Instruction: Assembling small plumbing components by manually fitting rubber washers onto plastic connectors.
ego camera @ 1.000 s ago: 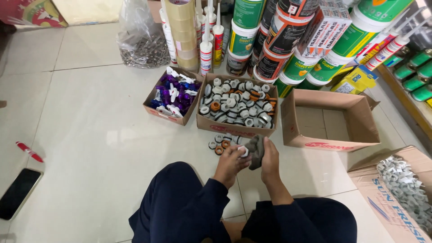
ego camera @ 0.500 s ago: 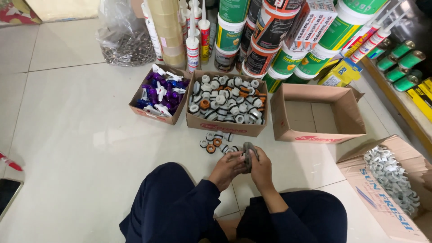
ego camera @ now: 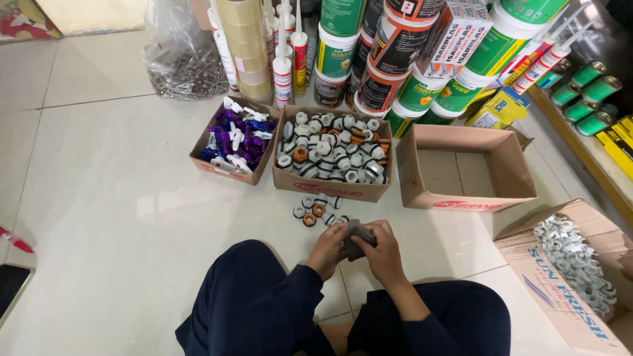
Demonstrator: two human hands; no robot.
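Far left, a phone [ego camera: 12, 285] and a red pen [ego camera: 14, 241] lie on open floor [ego camera: 99, 198] with wide bare tile. Next, a box of purple and white parts [ego camera: 234, 140], then a box of white and orange caps [ego camera: 333, 153], loose caps [ego camera: 315, 211] just before it. Left hand [ego camera: 328, 249] and right hand [ego camera: 381, 254] meet, fingers curled tight around a dark grey cloth [ego camera: 357, 237] over the knees. Right: an empty carton [ego camera: 465, 170], a carton of white clips [ego camera: 572, 264], stacked tubs [ego camera: 409, 59] hemming the back.
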